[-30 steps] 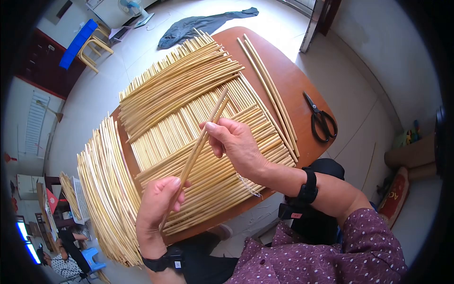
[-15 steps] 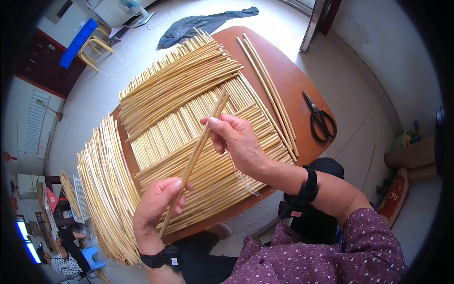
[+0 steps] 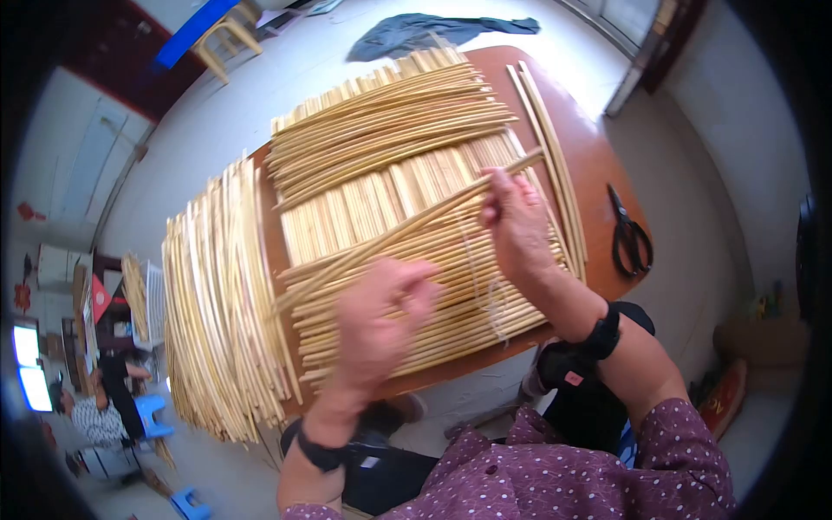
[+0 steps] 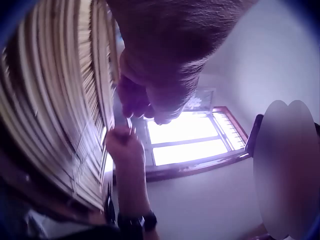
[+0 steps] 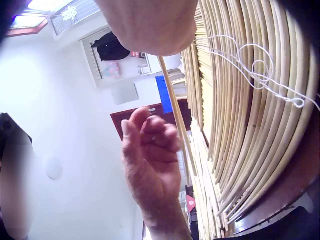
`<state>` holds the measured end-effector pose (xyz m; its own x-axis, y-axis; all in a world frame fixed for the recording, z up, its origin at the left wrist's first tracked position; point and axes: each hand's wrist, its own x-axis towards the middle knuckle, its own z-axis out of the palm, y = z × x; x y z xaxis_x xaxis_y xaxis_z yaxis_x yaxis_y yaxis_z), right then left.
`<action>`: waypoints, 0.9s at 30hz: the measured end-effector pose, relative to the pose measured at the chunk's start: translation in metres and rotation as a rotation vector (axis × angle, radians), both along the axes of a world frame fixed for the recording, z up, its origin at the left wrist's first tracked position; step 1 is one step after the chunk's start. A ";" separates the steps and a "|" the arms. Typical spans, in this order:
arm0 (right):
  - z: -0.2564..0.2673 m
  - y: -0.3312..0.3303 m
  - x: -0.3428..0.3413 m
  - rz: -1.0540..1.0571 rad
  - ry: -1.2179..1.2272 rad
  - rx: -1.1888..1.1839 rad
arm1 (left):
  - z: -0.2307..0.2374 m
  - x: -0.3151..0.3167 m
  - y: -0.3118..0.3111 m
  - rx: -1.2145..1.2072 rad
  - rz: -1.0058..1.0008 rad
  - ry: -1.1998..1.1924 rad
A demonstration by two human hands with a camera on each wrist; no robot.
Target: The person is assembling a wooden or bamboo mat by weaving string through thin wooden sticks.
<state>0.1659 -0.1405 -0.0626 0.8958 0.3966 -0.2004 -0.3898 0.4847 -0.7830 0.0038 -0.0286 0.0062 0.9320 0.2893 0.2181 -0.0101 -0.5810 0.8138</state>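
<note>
Slender tan reed-like sticks [image 3: 390, 237] pinched by right grip [image 3: 523, 230] — slanted lower left to upper right in head view; left grip [image 3: 381, 321] motion-blurred, fingers loosely curled.

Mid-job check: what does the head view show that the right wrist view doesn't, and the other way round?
Only the head view: black scissors on the brown table, dark cloth on the floor, and the person's purple dotted shirt.

Only the right wrist view: a black garment hanging by the wall, and the left hand sharp enough to see its curled fingers; the head view blurs them.

Both: the right hand, the straw-coloured rod it holds, and white string over the laid rods.
</note>
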 end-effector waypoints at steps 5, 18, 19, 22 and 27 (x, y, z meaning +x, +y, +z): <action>-0.005 0.001 0.003 -0.034 0.190 0.123 | -0.046 0.008 -0.025 -0.941 0.042 0.288; -0.014 -0.006 0.005 0.107 0.175 0.182 | -0.035 0.020 0.002 -1.207 0.201 -0.328; -0.014 -0.006 0.005 0.106 0.165 0.180 | -0.036 0.019 0.003 -1.207 0.204 -0.333; -0.009 -0.006 0.001 0.102 0.148 0.175 | -0.039 0.021 0.007 -1.251 0.255 -0.348; -0.006 -0.005 0.000 0.094 0.134 0.178 | -0.037 0.017 0.010 -1.214 0.315 -0.344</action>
